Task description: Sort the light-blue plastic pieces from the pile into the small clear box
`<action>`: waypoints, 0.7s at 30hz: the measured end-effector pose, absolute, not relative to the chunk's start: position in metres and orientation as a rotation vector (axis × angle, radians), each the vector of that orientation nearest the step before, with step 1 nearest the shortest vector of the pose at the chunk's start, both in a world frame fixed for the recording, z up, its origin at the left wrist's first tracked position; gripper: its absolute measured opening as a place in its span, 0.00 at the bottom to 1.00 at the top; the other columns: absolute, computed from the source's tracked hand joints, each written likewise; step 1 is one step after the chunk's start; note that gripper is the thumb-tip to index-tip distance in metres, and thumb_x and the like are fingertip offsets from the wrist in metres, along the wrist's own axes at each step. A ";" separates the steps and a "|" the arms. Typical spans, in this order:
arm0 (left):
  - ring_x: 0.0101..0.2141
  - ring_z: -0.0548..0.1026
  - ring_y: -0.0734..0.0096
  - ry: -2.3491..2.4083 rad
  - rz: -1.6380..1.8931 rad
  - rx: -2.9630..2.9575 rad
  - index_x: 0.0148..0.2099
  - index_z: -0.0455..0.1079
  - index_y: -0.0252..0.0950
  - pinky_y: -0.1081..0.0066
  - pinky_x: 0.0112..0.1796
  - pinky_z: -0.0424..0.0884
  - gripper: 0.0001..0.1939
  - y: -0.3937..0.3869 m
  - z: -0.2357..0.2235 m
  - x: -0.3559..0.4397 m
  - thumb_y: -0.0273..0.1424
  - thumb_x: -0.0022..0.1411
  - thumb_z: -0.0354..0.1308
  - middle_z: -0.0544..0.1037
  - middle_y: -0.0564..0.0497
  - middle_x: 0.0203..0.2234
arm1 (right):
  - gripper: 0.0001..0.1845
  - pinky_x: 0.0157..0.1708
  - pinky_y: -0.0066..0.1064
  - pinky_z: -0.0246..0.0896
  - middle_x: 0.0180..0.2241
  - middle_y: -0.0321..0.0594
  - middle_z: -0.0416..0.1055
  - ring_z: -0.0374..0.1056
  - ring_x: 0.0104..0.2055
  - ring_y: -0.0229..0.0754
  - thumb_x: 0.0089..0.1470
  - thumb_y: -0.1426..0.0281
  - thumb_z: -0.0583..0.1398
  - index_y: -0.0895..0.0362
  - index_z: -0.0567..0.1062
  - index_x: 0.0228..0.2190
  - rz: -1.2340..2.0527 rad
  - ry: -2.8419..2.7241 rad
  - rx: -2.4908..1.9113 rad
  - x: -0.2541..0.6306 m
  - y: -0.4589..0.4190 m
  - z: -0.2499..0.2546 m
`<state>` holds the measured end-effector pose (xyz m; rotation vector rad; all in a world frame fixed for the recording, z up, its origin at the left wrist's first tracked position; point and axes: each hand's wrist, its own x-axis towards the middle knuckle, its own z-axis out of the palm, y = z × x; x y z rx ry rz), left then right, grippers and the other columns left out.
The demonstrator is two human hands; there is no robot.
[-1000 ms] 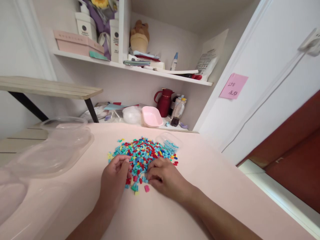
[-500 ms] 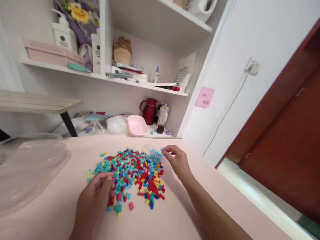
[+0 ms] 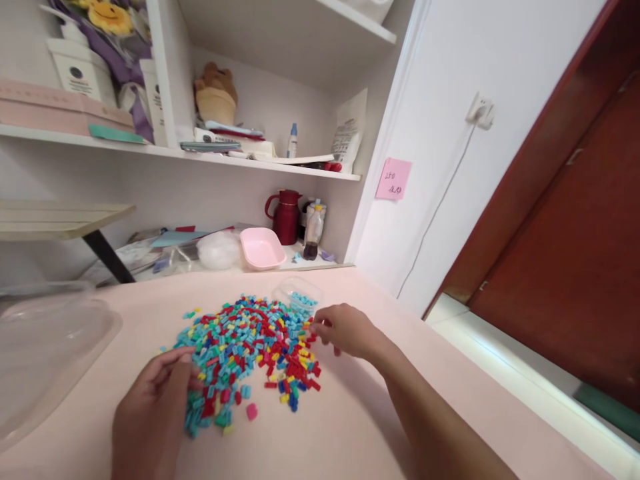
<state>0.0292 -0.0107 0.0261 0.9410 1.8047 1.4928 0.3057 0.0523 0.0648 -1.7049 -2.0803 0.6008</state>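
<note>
A wide pile of small toy building bricks (image 3: 250, 340) in light blue, red, yellow, green and dark blue lies spread over the pink tabletop (image 3: 310, 440). At the pile's left edge is my left hand (image 3: 155, 397), thumb and fingertips drawn together; whatever may be between them is hidden. My right hand (image 3: 345, 330) reaches the right edge, beside yellow and red bricks, fingers bent with a gap between thumb and forefinger. Nothing shows in that gap. Just behind it stands a small clear plastic tub (image 3: 283, 288) with light blue bricks inside. A loose pink brick (image 3: 252, 411) sits in front.
A large clear plastic container (image 3: 55, 353) is at the left, near a small wooden stand (image 3: 65, 217). Along the back are a pink tray (image 3: 263, 250), a red jug (image 3: 287, 217) and a bottle of dark liquid (image 3: 313, 237), beneath a loaded shelf (image 3: 240, 159).
My right hand has come down from the clear tub to the pile's right edge. My left hand has shifted slightly left and down. The whole view has swung a little.
</note>
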 end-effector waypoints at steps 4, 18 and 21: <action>0.31 0.76 0.66 1.837 1.617 0.802 0.39 0.74 0.43 0.74 0.26 0.70 0.12 -0.011 0.033 0.026 0.37 0.50 0.60 0.78 0.56 0.26 | 0.08 0.20 0.28 0.54 0.14 0.28 0.70 0.62 0.08 0.34 0.50 0.61 0.62 0.51 0.78 0.29 0.685 -2.153 -1.794 0.303 0.041 0.066; 0.41 0.75 0.56 1.728 1.413 1.429 0.30 0.77 0.44 0.60 0.45 0.68 0.12 0.003 0.007 0.021 0.38 0.50 0.53 0.78 0.50 0.34 | 0.21 0.24 0.24 0.59 0.28 0.33 0.73 0.67 0.26 0.36 0.44 0.76 0.64 0.51 0.75 0.43 0.774 -2.256 -1.316 0.262 0.039 0.027; 0.40 0.75 0.56 1.536 1.395 1.397 0.32 0.78 0.43 0.60 0.46 0.68 0.11 -0.001 0.010 0.030 0.39 0.51 0.55 0.79 0.49 0.33 | 0.21 0.33 0.28 0.66 0.40 0.38 0.72 0.69 0.33 0.37 0.48 0.75 0.64 0.51 0.75 0.46 0.827 -2.199 -1.108 0.249 0.037 0.022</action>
